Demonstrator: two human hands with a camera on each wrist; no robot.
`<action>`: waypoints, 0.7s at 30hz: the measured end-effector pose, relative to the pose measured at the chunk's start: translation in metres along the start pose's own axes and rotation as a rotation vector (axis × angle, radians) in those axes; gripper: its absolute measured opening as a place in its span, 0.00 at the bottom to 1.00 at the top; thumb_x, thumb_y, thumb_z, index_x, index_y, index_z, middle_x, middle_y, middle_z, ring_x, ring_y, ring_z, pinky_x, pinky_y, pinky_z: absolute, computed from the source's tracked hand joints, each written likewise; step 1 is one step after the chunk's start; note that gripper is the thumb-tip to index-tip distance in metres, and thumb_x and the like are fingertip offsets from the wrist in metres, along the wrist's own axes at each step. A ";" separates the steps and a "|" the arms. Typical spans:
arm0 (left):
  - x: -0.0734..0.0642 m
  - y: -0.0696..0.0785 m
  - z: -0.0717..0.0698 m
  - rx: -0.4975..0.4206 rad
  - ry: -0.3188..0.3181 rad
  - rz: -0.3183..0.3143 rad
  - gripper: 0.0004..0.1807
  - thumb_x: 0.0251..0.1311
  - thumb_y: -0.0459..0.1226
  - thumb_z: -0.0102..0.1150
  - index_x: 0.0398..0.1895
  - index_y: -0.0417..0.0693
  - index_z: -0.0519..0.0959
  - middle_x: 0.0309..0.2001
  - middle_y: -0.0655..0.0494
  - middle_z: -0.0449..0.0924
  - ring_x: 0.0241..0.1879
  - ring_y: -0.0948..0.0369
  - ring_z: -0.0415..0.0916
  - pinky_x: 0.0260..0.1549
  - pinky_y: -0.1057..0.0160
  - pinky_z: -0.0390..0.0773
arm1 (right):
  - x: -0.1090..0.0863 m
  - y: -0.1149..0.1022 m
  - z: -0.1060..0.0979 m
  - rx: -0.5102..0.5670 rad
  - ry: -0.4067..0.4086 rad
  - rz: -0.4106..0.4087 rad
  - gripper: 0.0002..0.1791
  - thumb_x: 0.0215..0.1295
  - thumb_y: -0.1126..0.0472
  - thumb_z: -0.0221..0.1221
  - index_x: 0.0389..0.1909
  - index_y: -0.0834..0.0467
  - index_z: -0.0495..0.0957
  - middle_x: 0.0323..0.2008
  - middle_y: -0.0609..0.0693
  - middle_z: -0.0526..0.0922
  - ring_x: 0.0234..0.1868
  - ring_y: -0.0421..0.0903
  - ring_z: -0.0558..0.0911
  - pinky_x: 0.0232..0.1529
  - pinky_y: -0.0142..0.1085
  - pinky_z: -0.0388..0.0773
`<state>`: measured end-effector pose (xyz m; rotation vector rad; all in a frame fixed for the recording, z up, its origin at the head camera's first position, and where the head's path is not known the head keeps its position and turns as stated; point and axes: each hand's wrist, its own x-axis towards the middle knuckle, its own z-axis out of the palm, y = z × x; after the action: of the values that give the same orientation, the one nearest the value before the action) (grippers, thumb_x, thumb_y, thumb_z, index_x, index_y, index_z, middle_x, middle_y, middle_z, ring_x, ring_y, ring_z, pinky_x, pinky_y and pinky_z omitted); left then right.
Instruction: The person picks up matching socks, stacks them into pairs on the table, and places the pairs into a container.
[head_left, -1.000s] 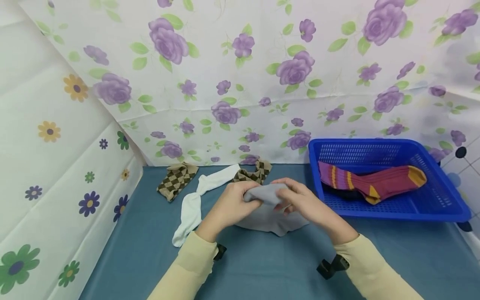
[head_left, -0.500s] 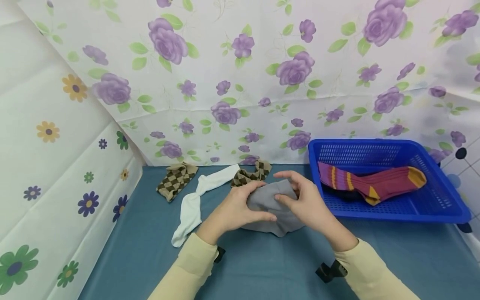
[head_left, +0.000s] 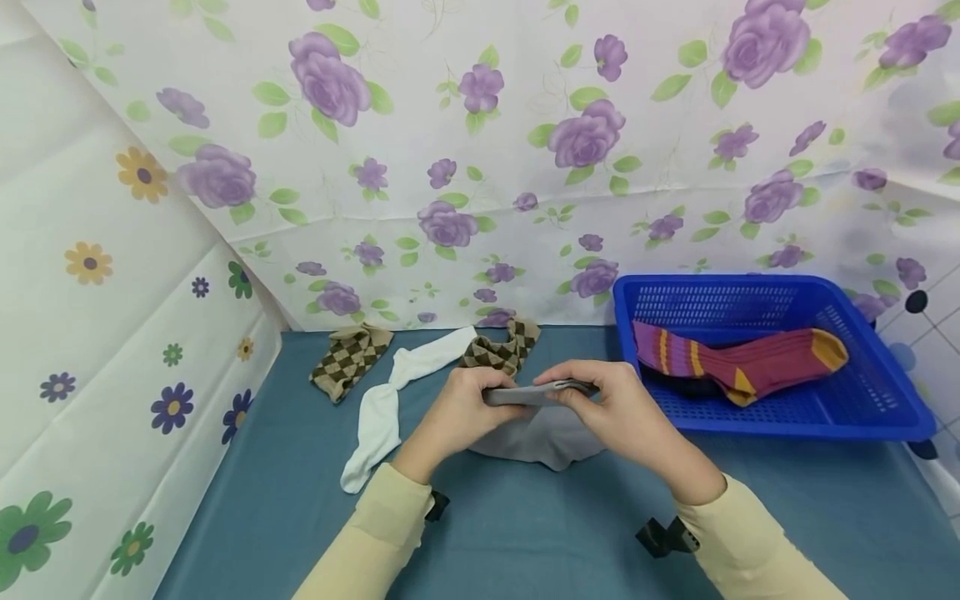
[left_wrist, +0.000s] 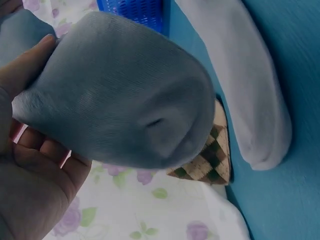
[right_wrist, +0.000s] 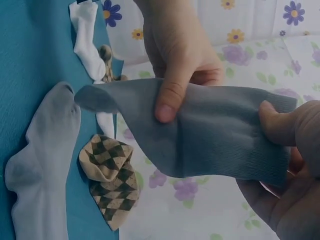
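- At frame centre, the left hand (head_left: 453, 412) and right hand (head_left: 618, 408) pinch a limp, tubular grey knit sock (head_left: 536, 394), fingers nearly closed.
- A loosened pinch could drop it onto the flat grey sock (head_left: 553, 443) below.

No text, label, brand, number or sign can be read in any of the three views.
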<state>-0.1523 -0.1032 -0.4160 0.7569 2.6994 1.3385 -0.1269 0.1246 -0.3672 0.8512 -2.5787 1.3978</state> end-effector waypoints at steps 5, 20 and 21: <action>-0.009 -0.017 -0.006 0.044 -0.003 -0.042 0.06 0.51 0.47 0.68 0.33 0.65 0.83 0.33 0.67 0.83 0.27 0.73 0.78 0.26 0.69 0.77 | -0.002 -0.002 -0.004 -0.036 0.111 -0.029 0.12 0.65 0.59 0.57 0.44 0.40 0.80 0.40 0.37 0.83 0.30 0.33 0.81 0.23 0.31 0.72; -0.036 -0.052 -0.025 -0.207 0.177 -0.180 0.09 0.56 0.48 0.62 0.35 0.57 0.82 0.31 0.59 0.83 0.30 0.61 0.78 0.29 0.63 0.76 | -0.029 0.032 0.009 -0.134 0.367 0.199 0.07 0.61 0.55 0.61 0.39 0.43 0.82 0.32 0.40 0.84 0.19 0.37 0.74 0.17 0.29 0.70; -0.037 -0.053 -0.022 -0.209 0.187 -0.208 0.08 0.56 0.48 0.63 0.35 0.57 0.82 0.31 0.58 0.82 0.28 0.61 0.78 0.28 0.62 0.77 | -0.032 0.035 0.014 -0.160 0.366 0.212 0.06 0.60 0.56 0.62 0.38 0.43 0.83 0.31 0.41 0.84 0.20 0.37 0.75 0.18 0.29 0.70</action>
<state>-0.1472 -0.1630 -0.4490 0.3383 2.6211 1.6745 -0.1152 0.1421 -0.4123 0.2730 -2.4998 1.2333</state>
